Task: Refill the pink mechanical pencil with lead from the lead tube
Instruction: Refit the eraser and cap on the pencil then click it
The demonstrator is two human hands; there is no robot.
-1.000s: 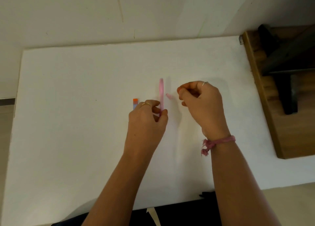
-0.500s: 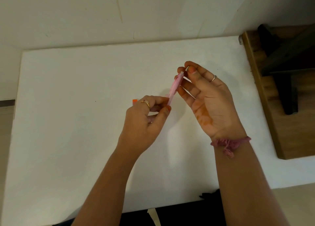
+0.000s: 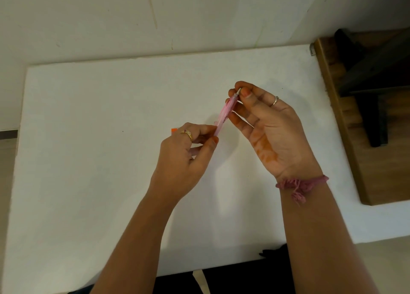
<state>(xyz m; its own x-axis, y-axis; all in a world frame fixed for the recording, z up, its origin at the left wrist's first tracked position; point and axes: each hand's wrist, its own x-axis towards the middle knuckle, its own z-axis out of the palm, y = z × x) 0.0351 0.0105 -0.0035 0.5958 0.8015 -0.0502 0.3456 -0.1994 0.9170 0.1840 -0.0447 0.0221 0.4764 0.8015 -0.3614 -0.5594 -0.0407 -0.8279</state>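
The pink mechanical pencil is held tilted above the white table, between both hands. My left hand pinches its lower end with thumb and fingers. My right hand, palm up, grips the upper end, where thumb and forefinger pinch a small white piece at the pencil's top. The lead tube lies on the table behind my left hand; only its orange cap shows. A small pink piece lies on the table beside the pencil, mostly hidden.
A wooden piece of furniture with a dark frame borders the table's right edge. A wall rises behind the table's far edge. Dark clothing shows at the near edge.
The pencil went from standing upright under my left hand to being lifted and tilted right. My right hand turned palm up and took the pencil's upper end.
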